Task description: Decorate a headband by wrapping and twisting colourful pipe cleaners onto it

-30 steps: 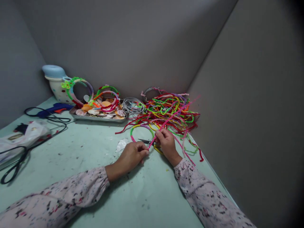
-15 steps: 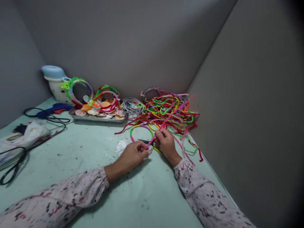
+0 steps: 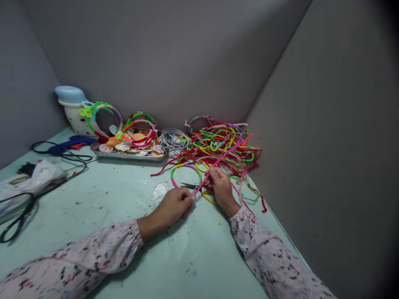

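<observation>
My left grip [image 3: 174, 203] and right grip [image 3: 222, 187] are both pinched onto one pink pipe cleaner [image 3: 202, 182], beside the tangled pile [image 3: 224, 143] on the desk [image 3: 124, 199].

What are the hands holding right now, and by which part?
One pink pipe cleaner, in both hands: the left hand pinches its near end, the right hand pinches it slightly farther along; the rest trails into the coloured pile.

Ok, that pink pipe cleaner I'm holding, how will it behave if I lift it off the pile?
Probably light and bendy yet shape-holding: the pink pipe cleaner runs nearly straight beyond the right hand. Its fuzzy surface likely grips, so it may snag the tangled pile and drag neighbours along.
</observation>
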A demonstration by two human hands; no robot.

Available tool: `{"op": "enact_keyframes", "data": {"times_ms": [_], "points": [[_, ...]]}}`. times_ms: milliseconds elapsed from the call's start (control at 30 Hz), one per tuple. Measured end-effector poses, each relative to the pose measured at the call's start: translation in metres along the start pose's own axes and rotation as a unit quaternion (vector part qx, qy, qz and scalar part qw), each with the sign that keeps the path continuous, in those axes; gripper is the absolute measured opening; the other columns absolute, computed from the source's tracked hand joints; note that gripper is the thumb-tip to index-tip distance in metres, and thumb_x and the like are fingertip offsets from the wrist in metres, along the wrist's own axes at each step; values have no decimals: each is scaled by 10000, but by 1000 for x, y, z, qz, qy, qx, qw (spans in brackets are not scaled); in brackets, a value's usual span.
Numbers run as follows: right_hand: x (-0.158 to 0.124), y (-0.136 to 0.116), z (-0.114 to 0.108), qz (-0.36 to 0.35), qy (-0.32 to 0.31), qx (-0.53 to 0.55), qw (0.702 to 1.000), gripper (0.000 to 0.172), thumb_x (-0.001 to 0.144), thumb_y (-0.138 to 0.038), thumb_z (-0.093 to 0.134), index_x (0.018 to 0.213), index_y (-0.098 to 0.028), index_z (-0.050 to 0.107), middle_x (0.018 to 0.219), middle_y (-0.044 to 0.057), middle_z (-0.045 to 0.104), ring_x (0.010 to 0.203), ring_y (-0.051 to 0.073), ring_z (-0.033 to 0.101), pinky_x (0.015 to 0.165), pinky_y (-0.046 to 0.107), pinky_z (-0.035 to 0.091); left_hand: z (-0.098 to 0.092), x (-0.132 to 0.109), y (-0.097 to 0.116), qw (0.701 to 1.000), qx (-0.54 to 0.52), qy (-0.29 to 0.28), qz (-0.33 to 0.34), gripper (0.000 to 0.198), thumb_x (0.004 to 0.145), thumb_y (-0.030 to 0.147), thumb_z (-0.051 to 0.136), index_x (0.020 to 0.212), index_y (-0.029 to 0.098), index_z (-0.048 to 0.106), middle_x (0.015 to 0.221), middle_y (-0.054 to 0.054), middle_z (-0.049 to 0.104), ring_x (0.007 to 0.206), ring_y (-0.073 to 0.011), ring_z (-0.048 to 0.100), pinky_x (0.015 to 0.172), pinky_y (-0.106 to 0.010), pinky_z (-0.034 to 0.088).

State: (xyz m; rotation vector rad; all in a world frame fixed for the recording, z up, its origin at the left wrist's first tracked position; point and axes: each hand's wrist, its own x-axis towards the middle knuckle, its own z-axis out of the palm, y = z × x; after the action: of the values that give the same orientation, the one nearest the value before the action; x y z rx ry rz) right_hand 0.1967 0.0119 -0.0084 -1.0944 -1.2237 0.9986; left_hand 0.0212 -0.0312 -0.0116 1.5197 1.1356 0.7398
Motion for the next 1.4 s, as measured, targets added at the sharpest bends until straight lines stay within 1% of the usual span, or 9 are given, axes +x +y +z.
{"op": "enact_keyframes", "data": {"times_ms": [167,300,500,633,800,900,1033,1233,1400], "points": [[1,-3,0,-14,22,1,1000,306,849,-466,578,703,-197,583,537,-45,514,480,98,454,464,218,358,0,-1,3,1000,-8,-17,-7,277,864,365,474,702,157,559,632,-16,630,430,-83,514,445,-203,344],[5,1,0,-23,40,26,999,274,846,-439,588,718,-198,606,534,-48,515,478,96,435,462,222,328,-1,2,2,1000,-14,-25,-1,267,870,359,470,710,158,541,622,-5,622,426,-82,522,442,-198,362],[8,4,1,-10,49,105,993,255,833,-399,608,685,-193,583,531,-53,510,476,85,419,468,215,307,-1,5,5,992,-113,-55,-21,245,866,348,515,740,141,550,620,-13,625,404,-64,508,404,-178,322],[7,-3,3,3,62,155,986,245,798,-394,635,670,-199,563,558,-50,500,487,86,430,466,213,322,-4,3,12,968,-225,-96,-62,253,859,358,571,776,119,587,645,-31,637,414,-45,504,386,-157,279],[6,-10,6,9,66,157,985,218,775,-408,624,703,-208,575,646,-31,520,524,96,446,484,227,368,-7,1,12,915,-357,-159,-97,203,813,302,662,779,106,618,635,-29,636,423,-35,498,398,-135,325],[5,-11,5,4,48,130,990,225,786,-423,601,711,-212,568,647,-31,512,531,103,443,496,233,382,-8,0,10,899,-384,-178,-109,196,821,285,663,766,100,631,630,-32,638,417,-37,501,396,-136,344],[6,-6,2,-8,25,123,992,221,801,-400,610,701,-206,571,604,-42,496,515,97,421,481,222,350,-8,-2,8,893,-396,-178,-118,206,865,282,617,814,86,652,685,-50,654,454,-50,548,439,-143,410],[3,-2,4,19,-9,128,992,269,823,-439,609,699,-202,574,581,-42,494,478,90,406,446,217,322,-9,-1,8,876,-433,-174,-120,327,910,420,535,914,109,639,884,-111,688,588,-99,627,502,-169,469],[-1,0,8,50,-67,110,990,299,843,-469,597,717,-198,603,556,-34,514,471,91,430,443,213,316,-7,-1,12,900,-400,-141,-99,185,846,291,656,888,113,635,804,-54,660,522,-51,552,477,-143,422]]}}
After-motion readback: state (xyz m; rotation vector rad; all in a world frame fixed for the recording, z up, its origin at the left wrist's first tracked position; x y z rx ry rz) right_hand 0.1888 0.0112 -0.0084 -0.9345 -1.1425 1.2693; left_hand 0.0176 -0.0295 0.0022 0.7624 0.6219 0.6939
